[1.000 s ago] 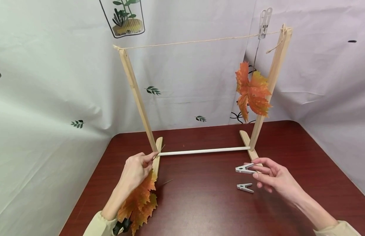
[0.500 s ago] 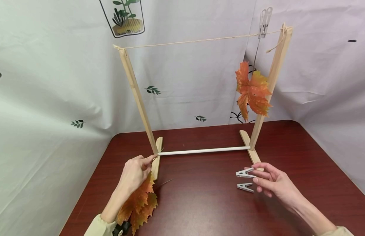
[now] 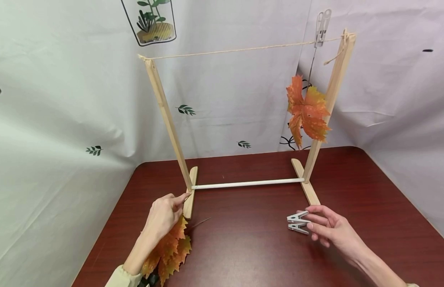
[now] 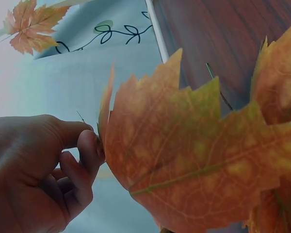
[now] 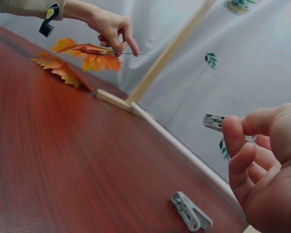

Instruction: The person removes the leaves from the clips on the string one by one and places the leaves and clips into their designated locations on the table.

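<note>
My left hand (image 3: pixel 162 217) pinches the thin stem of an orange maple leaf (image 4: pixel 184 155) near the foot of the rack's left post. In the right wrist view this leaf is above the table, over a second maple leaf (image 5: pixel 60 68) lying there. On the right, my right hand (image 3: pixel 334 229) holds a grey clothespin (image 5: pixel 213 121) between thumb and fingers, its nose pointing left. Another grey clothespin (image 5: pixel 185 209) lies on the table below it. A third maple leaf (image 3: pixel 306 113) hangs by its stem from a pale clothespin (image 3: pixel 321 30) on the string.
A wooden rack stands on the dark red table (image 3: pixel 240 239), with a left post (image 3: pixel 168 119), a right post (image 3: pixel 336 79) and a white bottom rod (image 3: pixel 247 184). A string (image 3: pixel 229 51) joins the post tops. White patterned cloth (image 3: pixel 225 91) surrounds the table's back and sides.
My right hand has lowered with its clothespin towards the one on the table. My left hand has shifted slightly down and towards me with the leaf stem.
</note>
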Motion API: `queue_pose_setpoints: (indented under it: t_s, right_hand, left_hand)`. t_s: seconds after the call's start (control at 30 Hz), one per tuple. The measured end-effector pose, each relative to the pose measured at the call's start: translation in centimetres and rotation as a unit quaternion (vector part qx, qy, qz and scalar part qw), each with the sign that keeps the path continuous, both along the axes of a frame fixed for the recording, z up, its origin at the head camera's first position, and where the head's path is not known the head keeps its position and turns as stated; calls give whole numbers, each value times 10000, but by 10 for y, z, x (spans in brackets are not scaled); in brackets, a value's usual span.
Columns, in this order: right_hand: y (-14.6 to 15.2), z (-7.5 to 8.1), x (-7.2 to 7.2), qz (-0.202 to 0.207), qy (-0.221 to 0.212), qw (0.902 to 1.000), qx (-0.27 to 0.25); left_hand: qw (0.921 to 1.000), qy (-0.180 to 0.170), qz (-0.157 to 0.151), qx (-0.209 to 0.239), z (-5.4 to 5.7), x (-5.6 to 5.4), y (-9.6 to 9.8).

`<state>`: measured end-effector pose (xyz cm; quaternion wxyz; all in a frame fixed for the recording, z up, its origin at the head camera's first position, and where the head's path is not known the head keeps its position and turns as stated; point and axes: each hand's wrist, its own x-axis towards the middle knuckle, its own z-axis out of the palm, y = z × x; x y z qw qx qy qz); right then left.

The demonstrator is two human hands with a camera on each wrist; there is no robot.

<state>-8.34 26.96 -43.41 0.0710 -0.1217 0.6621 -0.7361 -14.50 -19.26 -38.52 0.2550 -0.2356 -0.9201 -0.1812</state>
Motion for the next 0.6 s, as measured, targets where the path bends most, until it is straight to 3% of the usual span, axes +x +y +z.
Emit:
queue_pose_setpoints:
  t_s: [0.6]
  right_hand:
    - [-2,-23,10,-53,-274,9992,-296]
  left_hand:
    - [9993,-250,228,-125,-17,5,-3]
